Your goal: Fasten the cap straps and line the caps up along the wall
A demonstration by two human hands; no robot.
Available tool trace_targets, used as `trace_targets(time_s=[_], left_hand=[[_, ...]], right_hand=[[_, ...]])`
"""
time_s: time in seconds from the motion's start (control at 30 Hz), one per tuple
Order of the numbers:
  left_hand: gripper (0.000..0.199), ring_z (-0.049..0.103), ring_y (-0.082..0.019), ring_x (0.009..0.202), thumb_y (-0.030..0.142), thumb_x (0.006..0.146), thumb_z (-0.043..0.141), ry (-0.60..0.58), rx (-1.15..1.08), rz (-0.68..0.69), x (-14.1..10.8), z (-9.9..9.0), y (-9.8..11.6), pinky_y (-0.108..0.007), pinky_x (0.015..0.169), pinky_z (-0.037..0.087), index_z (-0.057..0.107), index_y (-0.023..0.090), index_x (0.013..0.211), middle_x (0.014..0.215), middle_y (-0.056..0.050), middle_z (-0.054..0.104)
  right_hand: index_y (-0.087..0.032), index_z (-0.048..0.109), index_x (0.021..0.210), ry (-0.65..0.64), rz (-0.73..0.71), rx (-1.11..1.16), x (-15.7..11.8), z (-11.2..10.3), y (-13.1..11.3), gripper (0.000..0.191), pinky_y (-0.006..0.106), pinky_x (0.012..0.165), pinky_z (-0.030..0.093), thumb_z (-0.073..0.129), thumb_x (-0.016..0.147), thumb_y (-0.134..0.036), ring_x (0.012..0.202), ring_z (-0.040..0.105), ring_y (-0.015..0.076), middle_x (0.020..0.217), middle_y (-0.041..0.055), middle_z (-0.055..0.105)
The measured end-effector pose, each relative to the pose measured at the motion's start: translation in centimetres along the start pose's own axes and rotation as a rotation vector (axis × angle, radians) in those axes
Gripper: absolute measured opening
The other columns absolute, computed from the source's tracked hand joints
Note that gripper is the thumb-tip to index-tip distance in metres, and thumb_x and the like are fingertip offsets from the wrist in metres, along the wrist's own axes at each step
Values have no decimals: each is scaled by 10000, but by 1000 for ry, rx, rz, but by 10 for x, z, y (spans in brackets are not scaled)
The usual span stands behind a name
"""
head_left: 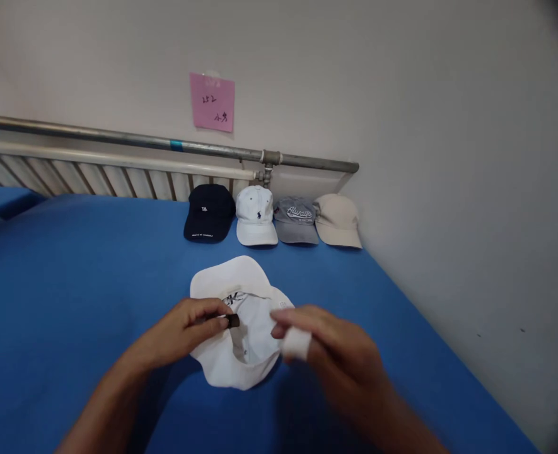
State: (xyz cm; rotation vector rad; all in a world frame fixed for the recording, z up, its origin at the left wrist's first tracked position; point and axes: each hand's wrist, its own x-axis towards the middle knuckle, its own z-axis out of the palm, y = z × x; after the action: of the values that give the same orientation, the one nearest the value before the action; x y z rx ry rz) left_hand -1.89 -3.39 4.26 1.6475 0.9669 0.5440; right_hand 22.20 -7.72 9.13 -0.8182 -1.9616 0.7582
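A white cap (226, 277) lies upside down on the blue cover, its brim toward the wall and its hollow inside facing up. Dark lettering shows at the inner edge by the brim. My left hand (188, 328) is at the cap's left side, thumb and fingers pinching a small dark brown or black piece (232, 321) over the opening; its kind is not clear. Over the cap's right edge is my right hand (340, 347), blurred by motion, fingers pointing left. A small white thing (296, 343) shows at its fingers; whether held or wrapped round a finger, I cannot tell.
Along the back stand a black cap (210, 214), a white cap with a small dark logo (256, 214), a grey cap (296, 221) and a beige cap (338, 221). Behind them run a metal pipe (118, 137) and a radiator (89, 180). A wall (472, 221) bounds the right.
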Motion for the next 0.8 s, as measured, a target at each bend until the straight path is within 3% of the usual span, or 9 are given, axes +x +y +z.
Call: trace_targets(time_s=[0.07, 0.13, 0.27, 0.43, 0.6, 0.8], left_hand=[[315, 498, -130, 689, 428, 872, 524, -1, -96, -16, 1, 1, -4, -237, 610, 377, 642, 145, 942, 812, -25, 602], [322, 487, -124, 687, 437, 862, 543, 1, -178, -23, 2, 2, -8, -240, 620, 369, 639, 138, 933, 806, -24, 589], [316, 471, -111, 665, 443, 846, 577, 14, -285, -56, 5, 5, -15, -230, 602, 350, 651, 147, 931, 772, -15, 580], [230, 523, -119, 715, 381, 826, 627, 6, -368, -66, 12, 13, -16, -226, 640, 378, 656, 175, 923, 809, -15, 621], [165, 594, -130, 816, 330, 841, 626, -18, -511, -48, 16, 18, -11, -250, 754, 420, 574, 210, 941, 874, -7, 669], [300, 583, -140, 727, 433, 797, 645, 78, -352, -151, 21, 22, -10, -248, 664, 415, 535, 188, 930, 791, -19, 671]], right_hand=[[-209, 621, 1081, 4, 306, 258, 18, 5, 8, 238, 197, 460, 396, 447, 924, -246, 473, 477, 67, 670, -16, 603], [-180, 619, 1051, -27, 543, 457, 31, 13, 19, 266, 178, 381, 284, 461, 915, -345, 384, 337, 39, 579, -45, 527], [-172, 589, 951, -17, 781, 656, 32, 32, 46, 289, 166, 343, 171, 479, 880, -429, 335, 230, 15, 531, -73, 476], [-186, 576, 984, -65, 906, 781, 13, 45, 70, 322, 165, 327, 163, 470, 871, -469, 322, 265, 26, 522, -75, 485], [-183, 565, 886, -116, 982, 862, 13, 48, 72, 184, 164, 329, 161, 606, 772, -321, 322, 274, 10, 546, -82, 512], [-180, 576, 869, -108, 953, 918, 13, 51, 72, 194, 184, 350, 170, 639, 715, -278, 327, 278, 6, 557, -85, 510]])
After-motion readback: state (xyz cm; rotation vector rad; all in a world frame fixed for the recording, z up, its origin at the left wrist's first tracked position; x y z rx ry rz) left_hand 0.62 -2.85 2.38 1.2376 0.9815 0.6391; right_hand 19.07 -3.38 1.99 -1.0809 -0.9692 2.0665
